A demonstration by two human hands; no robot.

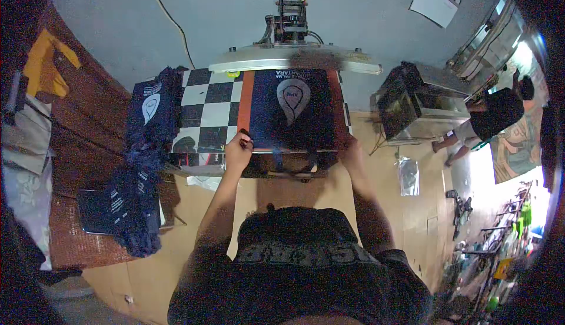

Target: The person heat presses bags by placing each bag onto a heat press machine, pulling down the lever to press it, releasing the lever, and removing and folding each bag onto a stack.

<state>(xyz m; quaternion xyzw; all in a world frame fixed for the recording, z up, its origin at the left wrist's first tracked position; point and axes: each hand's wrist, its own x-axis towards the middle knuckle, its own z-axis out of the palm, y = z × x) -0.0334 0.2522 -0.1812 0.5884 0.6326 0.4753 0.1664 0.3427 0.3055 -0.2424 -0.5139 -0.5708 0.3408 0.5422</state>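
Note:
A dark navy cloth item [303, 128] with a pale pin-shaped print and white lettering lies flat on the orange pad [245, 104] of a heat press. The press's metal upper plate [294, 60] sits over its far end. My left hand [238, 150] is at the pad's near left corner, fingers curled around a small dark reddish thing I cannot make out. At the near right corner is my right hand [351, 153], dim and smeared, so its fingers do not show clearly. Dark straps or folds hang below the pad's near edge between my hands.
Similar printed dark cloths [152, 104] lie on the black-and-white checkered tabletop [215, 116] at left, with more draped over a chair [94, 210] below. A metal box-like machine [424, 104] stands at right. Beyond it is another person [497, 113]. A clear plastic sheet [408, 176] lies on the floor.

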